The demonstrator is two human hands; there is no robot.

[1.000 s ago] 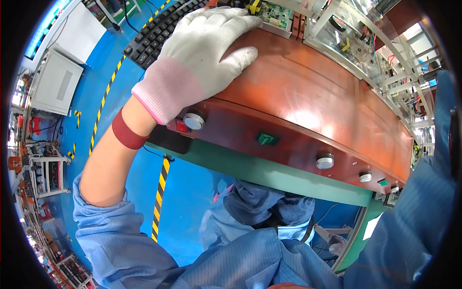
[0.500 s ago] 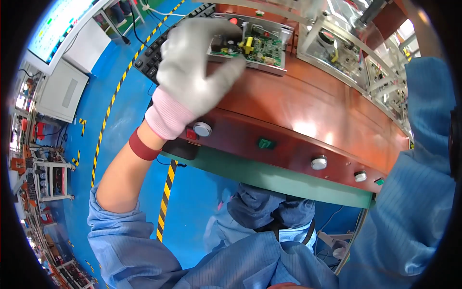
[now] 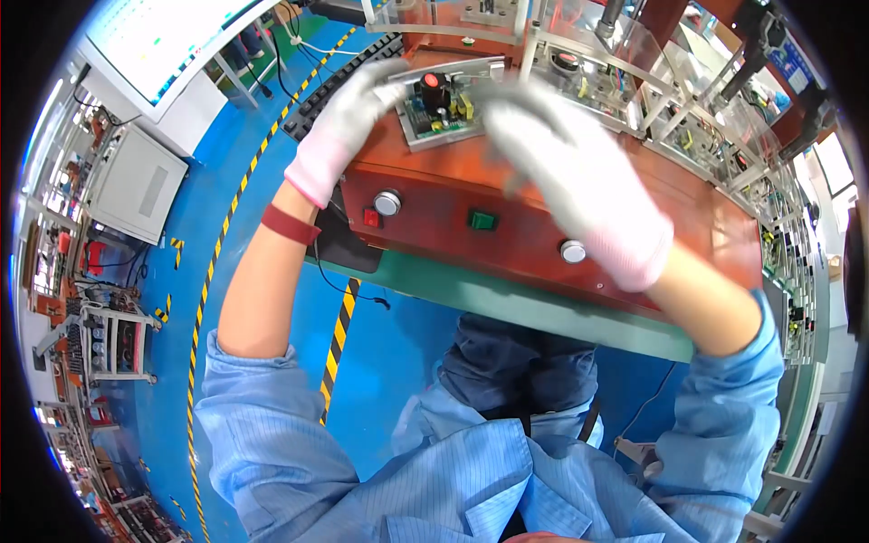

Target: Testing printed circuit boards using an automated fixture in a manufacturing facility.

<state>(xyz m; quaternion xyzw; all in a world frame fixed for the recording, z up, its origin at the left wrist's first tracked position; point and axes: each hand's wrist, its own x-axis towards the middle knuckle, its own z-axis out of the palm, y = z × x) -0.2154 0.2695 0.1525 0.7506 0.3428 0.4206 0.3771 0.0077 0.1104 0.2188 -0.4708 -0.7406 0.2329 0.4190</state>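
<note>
A green circuit board (image 3: 442,120) with a black part topped in red and some yellow parts sits in a shallow silver metal case (image 3: 444,138). The case rests at the far side of the reddish-brown bench unit. My left hand (image 3: 351,110), in a white glove with a pink cuff, has its thumb and fingers closed at the case's left edge. My right hand (image 3: 557,149), gloved the same way, is over the right end of the case and partly covers it. Motion smears its fingers, so their grip cannot be made out.
Beyond the case stand clear-panelled fixtures (image 3: 625,86) with metal frames. A black keyboard (image 3: 330,86) lies behind my left hand. Along the unit's front are a red switch (image 3: 372,217), a green switch (image 3: 482,220) and round white buttons (image 3: 386,204). A screen (image 3: 163,41) stands far left.
My right hand has come into view from the right and reached the case. My left hand, spread over the case before, is now at its left edge. The view has shifted.
</note>
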